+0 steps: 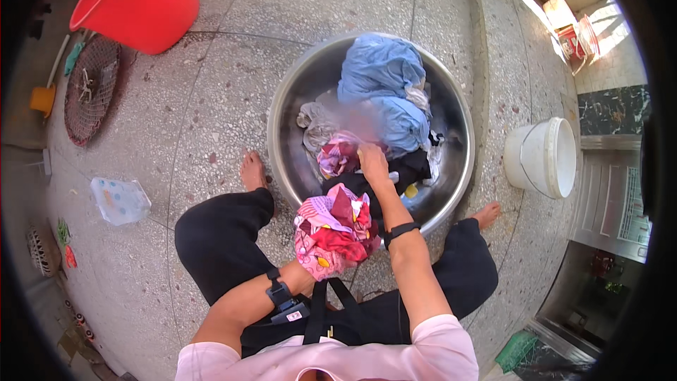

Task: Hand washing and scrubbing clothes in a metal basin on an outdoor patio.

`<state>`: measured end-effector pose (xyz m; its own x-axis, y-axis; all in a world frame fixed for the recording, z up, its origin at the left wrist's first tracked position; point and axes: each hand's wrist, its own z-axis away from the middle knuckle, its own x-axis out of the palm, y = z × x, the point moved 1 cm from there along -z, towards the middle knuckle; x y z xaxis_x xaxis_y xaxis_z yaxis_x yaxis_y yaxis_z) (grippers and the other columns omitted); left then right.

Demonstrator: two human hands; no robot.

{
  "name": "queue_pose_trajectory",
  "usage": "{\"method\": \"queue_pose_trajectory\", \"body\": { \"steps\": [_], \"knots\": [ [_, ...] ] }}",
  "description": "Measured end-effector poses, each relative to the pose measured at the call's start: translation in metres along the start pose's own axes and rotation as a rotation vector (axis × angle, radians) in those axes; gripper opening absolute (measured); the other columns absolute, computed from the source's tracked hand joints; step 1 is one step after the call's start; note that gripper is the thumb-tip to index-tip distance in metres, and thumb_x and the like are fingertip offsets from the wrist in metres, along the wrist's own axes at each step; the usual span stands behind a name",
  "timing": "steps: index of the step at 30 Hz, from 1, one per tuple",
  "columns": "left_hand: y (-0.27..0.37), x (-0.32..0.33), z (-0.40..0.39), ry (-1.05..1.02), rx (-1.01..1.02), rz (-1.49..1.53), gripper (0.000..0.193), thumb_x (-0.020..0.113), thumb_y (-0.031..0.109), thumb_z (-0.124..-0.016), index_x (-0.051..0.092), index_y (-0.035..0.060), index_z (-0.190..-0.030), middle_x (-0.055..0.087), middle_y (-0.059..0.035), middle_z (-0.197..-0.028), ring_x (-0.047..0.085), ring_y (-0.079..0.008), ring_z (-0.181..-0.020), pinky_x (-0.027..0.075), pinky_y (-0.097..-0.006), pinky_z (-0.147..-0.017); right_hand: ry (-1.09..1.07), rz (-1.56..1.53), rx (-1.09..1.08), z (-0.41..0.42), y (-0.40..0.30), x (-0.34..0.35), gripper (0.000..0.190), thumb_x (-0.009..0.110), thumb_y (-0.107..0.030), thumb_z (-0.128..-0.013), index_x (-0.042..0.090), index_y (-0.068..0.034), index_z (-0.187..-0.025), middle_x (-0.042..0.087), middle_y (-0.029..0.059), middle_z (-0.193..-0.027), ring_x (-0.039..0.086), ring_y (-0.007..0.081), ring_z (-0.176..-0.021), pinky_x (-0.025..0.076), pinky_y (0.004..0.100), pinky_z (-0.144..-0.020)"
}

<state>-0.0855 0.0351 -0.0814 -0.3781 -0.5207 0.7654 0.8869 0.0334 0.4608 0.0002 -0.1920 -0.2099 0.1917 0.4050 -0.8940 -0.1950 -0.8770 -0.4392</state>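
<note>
A wide stainless-steel basin (283, 169) stands on the floor between my feet, holding a heap of clothes. My left hand (300, 277) is mostly hidden behind a bunched pink and red patterned cloth (338, 233), which it holds up at the basin's near rim. Inside the basin, my right hand (374, 163) is curled at the edge of a pink-purple patterned cloth (337, 156); its fingertips are partly blurred. Beyond it lie a light blue garment (381, 69) and a grey cloth (317, 124). Black cloth (412, 169) and a small yellow piece (411, 191) are nearer me.
A red plastic tub (143, 5) stands far left beside a round mesh basket (92, 90). A clear plastic container (120, 201) lies on the terrazzo floor (222, 116) at left. On the right, past a low step (480, 63), is a white bucket (537, 159).
</note>
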Motion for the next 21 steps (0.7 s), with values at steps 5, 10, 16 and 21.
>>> {"method": "queue_pose_trajectory", "body": {
  "steps": [5, 10, 16, 21],
  "knots": [
    [0.000, -0.004, -0.014, -0.013, 0.069, -0.109, 0.026, 0.044, 0.012, -0.097, 0.048, 0.0051, -0.122, 0.056, -0.0070, -0.112, 0.056, -0.0185, -0.102, 0.048, -0.0307, -0.087, -0.161, 0.365, 0.093, 0.018, 0.019, 0.016, 0.021, 0.059, -0.011, -0.081, 0.057, -0.006, -0.101, 0.054, 0.0141, -0.105, 0.054, 0.0321, -0.101, 0.047, 0.0459, -0.080],
    [0.019, -0.019, -0.014, 0.074, 0.181, -0.158, 0.026, 0.044, 0.012, -0.097, 0.048, 0.0050, -0.122, 0.055, -0.0070, -0.112, 0.056, -0.0187, -0.102, 0.048, -0.0308, -0.087, -0.205, -0.383, 0.509, 0.057, 0.065, 0.047, 0.027, 0.067, -0.006, -0.069, 0.055, -0.001, -0.093, 0.061, 0.0183, -0.081, 0.062, 0.0366, -0.075, 0.050, 0.0447, -0.073],
    [0.048, -0.005, -0.032, 0.046, 0.301, -0.293, 0.026, 0.044, 0.012, -0.097, 0.048, 0.0049, -0.122, 0.055, -0.0071, -0.113, 0.056, -0.0189, -0.103, 0.048, -0.0310, -0.088, 0.255, -1.407, 0.728, 0.095, 0.092, 0.013, 0.017, 0.067, -0.002, -0.077, 0.055, -0.002, -0.090, 0.061, 0.0100, -0.075, 0.058, 0.0166, -0.058, 0.049, 0.0275, -0.054],
    [0.079, 0.024, -0.043, 0.004, 0.404, -0.425, 0.027, 0.044, 0.012, -0.097, 0.048, 0.0048, -0.122, 0.055, -0.0072, -0.113, 0.056, -0.0190, -0.103, 0.048, -0.0311, -0.088, 0.405, -0.540, 0.184, 0.043, -0.108, -0.162, 0.013, 0.065, -0.001, -0.074, 0.058, -0.001, -0.085, 0.062, 0.0110, -0.078, 0.061, 0.0222, -0.069, 0.049, 0.0340, -0.066]
  ]
}}
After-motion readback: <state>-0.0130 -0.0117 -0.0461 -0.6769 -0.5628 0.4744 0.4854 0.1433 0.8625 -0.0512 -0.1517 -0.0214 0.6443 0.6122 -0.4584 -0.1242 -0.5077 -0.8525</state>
